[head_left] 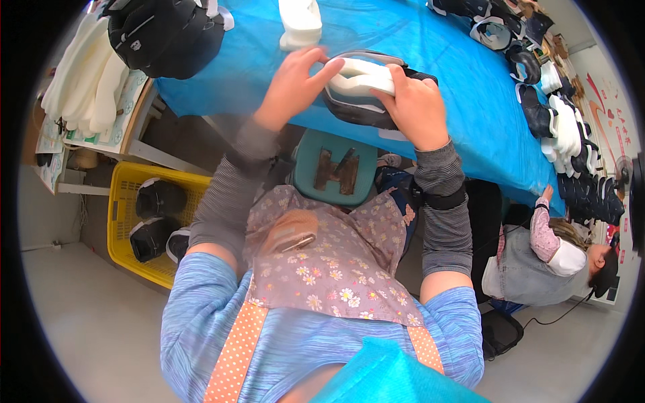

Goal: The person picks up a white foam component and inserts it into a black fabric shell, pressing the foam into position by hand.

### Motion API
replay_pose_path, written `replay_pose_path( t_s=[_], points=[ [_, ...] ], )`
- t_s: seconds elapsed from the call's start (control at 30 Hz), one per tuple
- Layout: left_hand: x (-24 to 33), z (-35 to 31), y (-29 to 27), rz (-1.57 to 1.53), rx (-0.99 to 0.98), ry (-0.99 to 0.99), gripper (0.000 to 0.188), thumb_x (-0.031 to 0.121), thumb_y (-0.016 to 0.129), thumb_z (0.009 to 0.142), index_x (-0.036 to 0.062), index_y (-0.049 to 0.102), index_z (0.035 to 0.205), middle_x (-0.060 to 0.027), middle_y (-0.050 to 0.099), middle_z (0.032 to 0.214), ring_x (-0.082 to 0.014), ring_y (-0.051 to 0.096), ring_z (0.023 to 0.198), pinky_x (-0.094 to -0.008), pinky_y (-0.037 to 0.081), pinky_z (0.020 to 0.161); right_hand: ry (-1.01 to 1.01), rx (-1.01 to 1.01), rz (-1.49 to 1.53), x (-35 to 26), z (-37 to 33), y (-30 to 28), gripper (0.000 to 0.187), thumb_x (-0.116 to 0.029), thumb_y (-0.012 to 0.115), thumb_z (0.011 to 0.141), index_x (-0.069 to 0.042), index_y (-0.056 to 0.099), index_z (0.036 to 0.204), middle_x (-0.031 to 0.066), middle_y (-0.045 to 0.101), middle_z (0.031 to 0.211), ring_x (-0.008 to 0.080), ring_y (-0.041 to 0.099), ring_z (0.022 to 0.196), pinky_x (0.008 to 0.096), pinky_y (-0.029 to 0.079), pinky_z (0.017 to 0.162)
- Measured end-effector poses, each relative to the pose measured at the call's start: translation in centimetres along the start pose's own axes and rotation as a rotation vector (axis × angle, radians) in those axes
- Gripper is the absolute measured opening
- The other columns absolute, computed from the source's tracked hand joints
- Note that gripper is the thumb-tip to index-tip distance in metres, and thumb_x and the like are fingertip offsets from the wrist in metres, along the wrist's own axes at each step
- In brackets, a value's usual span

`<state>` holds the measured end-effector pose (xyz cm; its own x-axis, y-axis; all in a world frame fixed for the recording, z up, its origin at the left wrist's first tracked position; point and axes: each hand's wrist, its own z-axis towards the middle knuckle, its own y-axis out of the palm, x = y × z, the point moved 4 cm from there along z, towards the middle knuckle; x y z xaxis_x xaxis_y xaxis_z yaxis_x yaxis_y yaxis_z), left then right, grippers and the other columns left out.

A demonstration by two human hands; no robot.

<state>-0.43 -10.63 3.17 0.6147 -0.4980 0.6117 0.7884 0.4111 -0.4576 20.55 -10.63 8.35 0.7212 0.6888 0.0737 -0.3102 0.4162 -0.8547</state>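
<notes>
A black padded piece (359,114) with a grey rim lies at the near edge of the blue-covered table. A curved white foam pad (363,79) sits in its opening, folded along the middle. My right hand (420,111) grips the pad's right end, thumb toward me and fingers over the far side. My left hand (293,84) is at the pad's left end; its thumb reaches the foam, while its other fingers stand apart and slightly blurred. Farther back on the table stands another white foam piece (300,27).
Stacked black padded pieces (168,40) stand at the table's left. White foam strips (87,74) lie on a side table, above a yellow basket (121,221) holding black pieces. A green stool (334,144) is below the edge. Another person (537,258) works at right beside rows of black and white pieces.
</notes>
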Motion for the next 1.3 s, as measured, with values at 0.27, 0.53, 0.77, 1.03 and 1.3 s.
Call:
replay_pose_path(
  t_s=[0.27, 0.53, 0.77, 1.03, 1.3],
  points=[
    [1.8, 3.2, 0.6, 0.063, -0.261, -0.064, 0.045, 0.039, 0.073, 0.082, -0.0013, 0.065, 0.1, -0.0158, 0.069, 0.09, -0.0283, 0.068, 0.08, -0.0342, 0.053, 0.07, 0.01, 0.01, -0.063, -0.2, -0.3, 0.7, 0.041, -0.034, 0.068, 0.083, -0.005, 0.053, 0.108, 0.0045, 0.066, 0.073, 0.022, 0.065, 0.069, 0.0383, 0.041, 0.065],
    [2.2, 3.5, 1.0, 0.23, -0.279, 0.084, 0.031, 0.034, 0.059, 0.089, 0.0043, 0.067, 0.093, -0.019, 0.065, 0.077, -0.038, 0.063, 0.075, -0.0449, 0.051, 0.066, -0.003, 0.101, -0.045, -0.1, -0.2, 1.2, 0.039, -0.032, 0.069, 0.084, -0.004, 0.051, 0.103, 0.0059, 0.065, 0.07, 0.0238, 0.064, 0.065, 0.0379, 0.041, 0.065],
    [3.6, 3.6, 1.1, 0.378, -0.299, 0.002, 0.024, 0.029, 0.058, 0.09, 0.0075, 0.068, 0.094, -0.019, 0.066, 0.082, -0.0372, 0.064, 0.08, -0.0457, 0.051, 0.069, 0.058, 0.115, 0.032, 0.6, -0.9, 1.2, 0.04, -0.036, 0.07, 0.082, -0.002, 0.054, 0.095, 0.0086, 0.065, 0.069, 0.0249, 0.064, 0.065, 0.0376, 0.043, 0.068],
    [4.4, 4.3, 2.7, 0.087, -0.317, 0.287, 0.038, 0.017, 0.062, 0.088, 0.0094, 0.061, 0.125, -0.0173, 0.066, 0.106, -0.034, 0.063, 0.093, -0.0367, 0.05, 0.081, 0.091, 0.028, -0.068, 0.7, -0.9, 1.8, 0.043, -0.041, 0.068, 0.083, 0.001, 0.06, 0.089, 0.0076, 0.064, 0.062, 0.0223, 0.063, 0.059, 0.0346, 0.042, 0.065],
    [4.7, 4.9, 3.0, 0.08, -0.311, 0.236, 0.026, 0.02, 0.059, 0.089, 0.0061, 0.068, 0.109, -0.0174, 0.068, 0.095, -0.036, 0.063, 0.089, -0.0413, 0.05, 0.077, 0.086, 0.088, -0.075, 1.3, -0.3, 1.9, 0.044, -0.041, 0.069, 0.082, 0.002, 0.062, 0.087, 0.0073, 0.064, 0.062, 0.0225, 0.064, 0.057, 0.0354, 0.044, 0.067]
  ],
)
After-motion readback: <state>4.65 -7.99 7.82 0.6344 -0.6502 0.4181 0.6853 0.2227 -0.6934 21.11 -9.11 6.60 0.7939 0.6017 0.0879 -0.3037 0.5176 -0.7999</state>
